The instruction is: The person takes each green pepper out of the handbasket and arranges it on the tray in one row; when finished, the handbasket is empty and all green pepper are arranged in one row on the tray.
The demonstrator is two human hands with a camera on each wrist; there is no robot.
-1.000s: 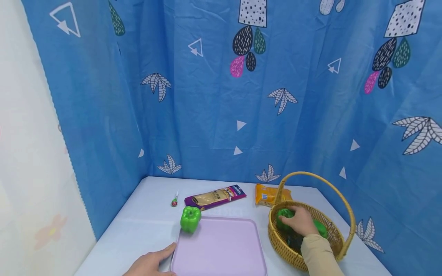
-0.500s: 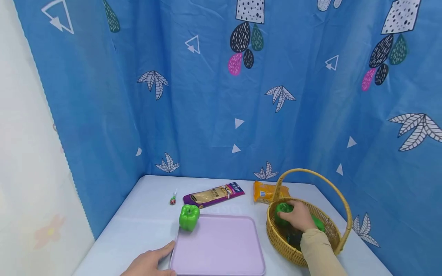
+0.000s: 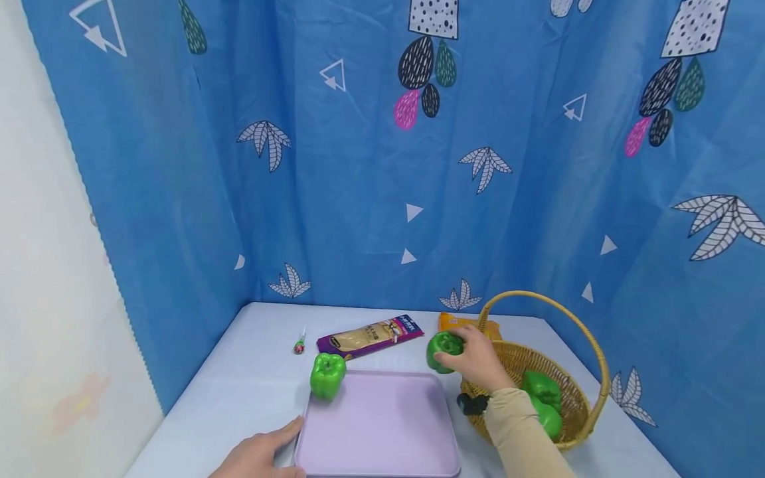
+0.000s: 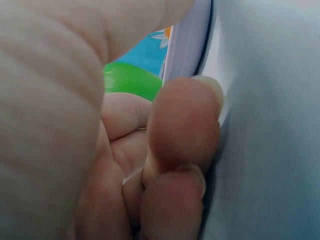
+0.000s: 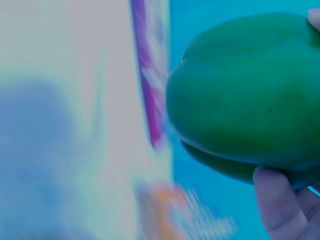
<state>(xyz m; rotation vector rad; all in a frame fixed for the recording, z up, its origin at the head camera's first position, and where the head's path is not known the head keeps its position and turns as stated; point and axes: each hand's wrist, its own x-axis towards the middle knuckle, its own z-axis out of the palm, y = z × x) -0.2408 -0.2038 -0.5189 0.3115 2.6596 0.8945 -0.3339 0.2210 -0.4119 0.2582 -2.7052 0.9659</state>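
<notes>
My right hand (image 3: 478, 358) grips a green bell pepper (image 3: 443, 352) and carries it just left of the wicker basket (image 3: 570, 435), over its rim side. In the right wrist view, fingertips press the sides of that bell pepper (image 5: 245, 100), which fills the right half. My left hand (image 3: 257, 455) rests on the table, its fingers touching the left edge of the light purple tray (image 3: 378, 425). In the left wrist view, its fingertips (image 4: 185, 125) lie close beside the tray rim (image 4: 189, 47). Another green bell pepper (image 3: 327, 376) stands upright at the tray's back left corner.
More green bell peppers (image 3: 542, 390) lie in the basket, whose tall handle (image 3: 588, 332) arches over it. Behind the tray lie a purple food packet (image 3: 370, 336) and a lollipop (image 3: 300, 343). An orange packet (image 3: 493, 330) sits behind the basket. A blue curtain (image 3: 358, 166) surrounds the table.
My right hand has lifted the green bell pepper out of the basket and moved it left. My left hand stays at the tray's edge.
</notes>
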